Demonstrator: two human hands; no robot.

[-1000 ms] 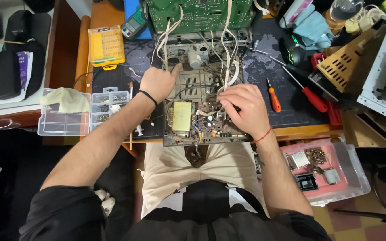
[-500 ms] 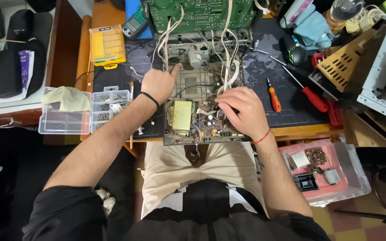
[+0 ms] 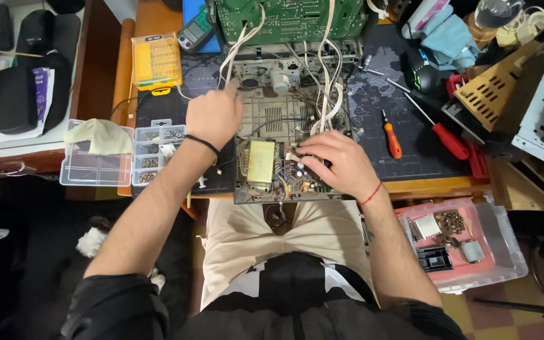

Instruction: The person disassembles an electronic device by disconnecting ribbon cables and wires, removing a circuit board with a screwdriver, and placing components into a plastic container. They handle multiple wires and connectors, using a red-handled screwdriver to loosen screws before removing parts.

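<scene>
Chassis (image 3: 284, 145) at desk's near edge; left hand (image 3: 214, 116) steadies its far-left corner, fingers curled; right hand (image 3: 335, 165) pinches components, grip hidden

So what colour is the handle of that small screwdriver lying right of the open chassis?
Orange; the small screwdriver shows best in the head view, on the dark mat.

An opened chassis (image 3: 284, 145) sat at the worktop's (image 3: 436, 186) front edge, a circuit board (image 3: 291, 19) behind it. A compartment box (image 3: 121, 154) lay at the left edge; two screwdrivers (image 3: 391, 138) lay right of the chassis. Both hands rested on it.
</scene>
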